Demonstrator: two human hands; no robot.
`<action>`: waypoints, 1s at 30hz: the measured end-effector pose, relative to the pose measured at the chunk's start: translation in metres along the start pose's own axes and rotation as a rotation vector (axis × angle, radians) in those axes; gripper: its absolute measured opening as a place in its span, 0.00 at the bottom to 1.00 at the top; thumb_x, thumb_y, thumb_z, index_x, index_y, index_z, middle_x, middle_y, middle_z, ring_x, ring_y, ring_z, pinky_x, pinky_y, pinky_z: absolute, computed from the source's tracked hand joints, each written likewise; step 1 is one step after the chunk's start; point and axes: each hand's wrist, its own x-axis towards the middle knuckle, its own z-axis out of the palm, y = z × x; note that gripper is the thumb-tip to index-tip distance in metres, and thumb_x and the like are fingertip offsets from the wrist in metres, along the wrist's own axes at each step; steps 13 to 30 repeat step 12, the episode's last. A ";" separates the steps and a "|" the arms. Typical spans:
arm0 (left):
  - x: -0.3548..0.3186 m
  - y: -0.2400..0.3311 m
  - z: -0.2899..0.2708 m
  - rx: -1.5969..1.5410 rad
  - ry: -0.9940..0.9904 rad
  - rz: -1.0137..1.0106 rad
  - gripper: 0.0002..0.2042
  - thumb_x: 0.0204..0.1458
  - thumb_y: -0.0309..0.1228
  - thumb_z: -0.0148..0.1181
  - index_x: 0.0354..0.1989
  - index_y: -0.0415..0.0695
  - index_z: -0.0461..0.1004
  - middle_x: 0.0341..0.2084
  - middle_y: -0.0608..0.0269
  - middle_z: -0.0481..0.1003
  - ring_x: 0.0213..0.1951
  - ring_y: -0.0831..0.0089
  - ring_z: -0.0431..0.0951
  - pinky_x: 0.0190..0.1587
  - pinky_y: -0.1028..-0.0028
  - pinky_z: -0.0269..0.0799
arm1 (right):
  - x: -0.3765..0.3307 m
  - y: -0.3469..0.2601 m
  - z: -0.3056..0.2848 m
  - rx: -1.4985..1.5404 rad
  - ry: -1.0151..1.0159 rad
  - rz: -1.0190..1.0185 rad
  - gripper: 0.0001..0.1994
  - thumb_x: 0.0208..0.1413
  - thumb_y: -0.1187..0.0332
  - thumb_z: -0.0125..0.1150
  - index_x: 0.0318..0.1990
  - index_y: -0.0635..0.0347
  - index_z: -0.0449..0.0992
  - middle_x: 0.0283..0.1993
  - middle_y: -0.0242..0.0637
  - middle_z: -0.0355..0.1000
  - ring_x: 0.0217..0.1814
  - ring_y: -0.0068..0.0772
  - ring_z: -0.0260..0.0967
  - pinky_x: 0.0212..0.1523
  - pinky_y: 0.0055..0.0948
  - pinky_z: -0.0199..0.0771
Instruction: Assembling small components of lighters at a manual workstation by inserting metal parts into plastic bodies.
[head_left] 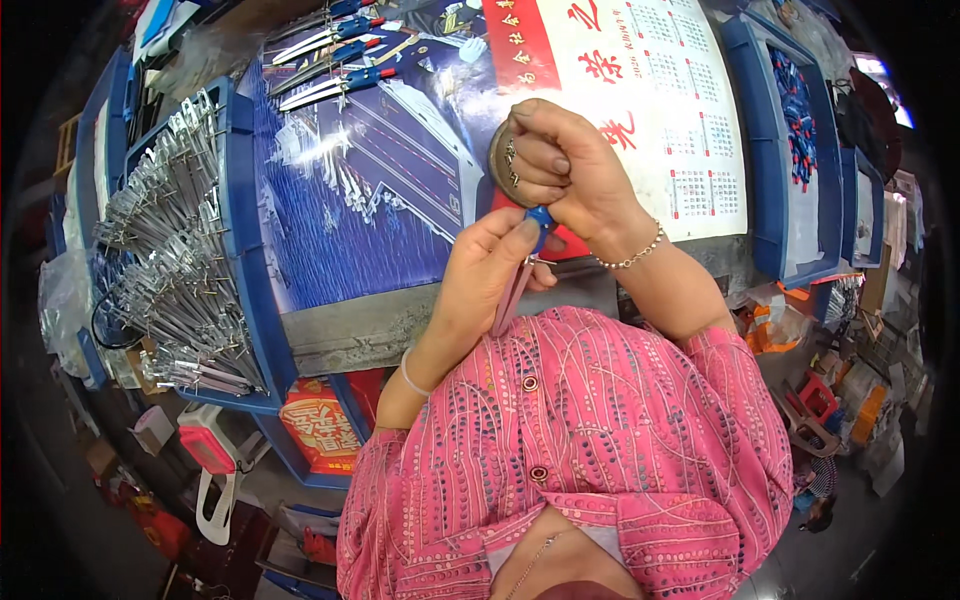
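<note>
My left hand is closed around a metal two-legged piece with a blue head, which looks like a drawing compass. Its legs point down toward my pink shirt. My right hand has its fingers curled in over a small round dish holding tiny brass-coloured parts. Whatever those fingers pinch, if anything, is hidden. The heel of the right hand comes close to the blue head. Several similar pieces with blue and red heads lie in a row at the far left of the table.
To the left, a blue bin holds heaps of metal legs. Another blue bin at the right contains blue and red plastic heads. A calendar sheet and small silvery parts lie on the table. A white-and-pink stool stands lower left.
</note>
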 end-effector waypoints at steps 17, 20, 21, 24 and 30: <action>0.000 -0.010 -0.005 0.118 -0.042 0.172 0.07 0.54 0.29 0.49 0.31 0.37 0.68 0.19 0.62 0.71 0.15 0.80 0.67 0.17 0.85 0.61 | -0.008 0.010 0.011 -0.091 0.020 -0.035 0.11 0.57 0.64 0.46 0.25 0.57 0.62 0.12 0.21 0.47 0.12 0.12 0.38 0.11 0.14 0.36; 0.000 -0.010 -0.005 0.118 -0.042 0.172 0.07 0.54 0.29 0.49 0.31 0.37 0.68 0.19 0.62 0.71 0.15 0.80 0.67 0.17 0.85 0.61 | -0.008 0.010 0.011 -0.091 0.020 -0.035 0.11 0.57 0.64 0.46 0.25 0.57 0.62 0.12 0.21 0.47 0.12 0.12 0.38 0.11 0.14 0.36; 0.000 -0.010 -0.005 0.118 -0.042 0.172 0.07 0.54 0.29 0.49 0.31 0.37 0.68 0.19 0.62 0.71 0.15 0.80 0.67 0.17 0.85 0.61 | -0.008 0.010 0.011 -0.091 0.020 -0.035 0.11 0.57 0.64 0.46 0.25 0.57 0.62 0.12 0.21 0.47 0.12 0.12 0.38 0.11 0.14 0.36; 0.000 -0.010 -0.005 0.118 -0.042 0.172 0.07 0.54 0.29 0.49 0.31 0.37 0.68 0.19 0.62 0.71 0.15 0.80 0.67 0.17 0.85 0.61 | -0.008 0.010 0.011 -0.091 0.020 -0.035 0.11 0.57 0.64 0.46 0.25 0.57 0.62 0.12 0.21 0.47 0.12 0.12 0.38 0.11 0.14 0.36; 0.000 -0.010 -0.005 0.118 -0.042 0.172 0.07 0.54 0.29 0.49 0.31 0.37 0.68 0.19 0.62 0.71 0.15 0.80 0.67 0.17 0.85 0.61 | -0.008 0.010 0.011 -0.091 0.020 -0.035 0.11 0.57 0.64 0.46 0.25 0.57 0.62 0.12 0.21 0.47 0.12 0.12 0.38 0.11 0.14 0.36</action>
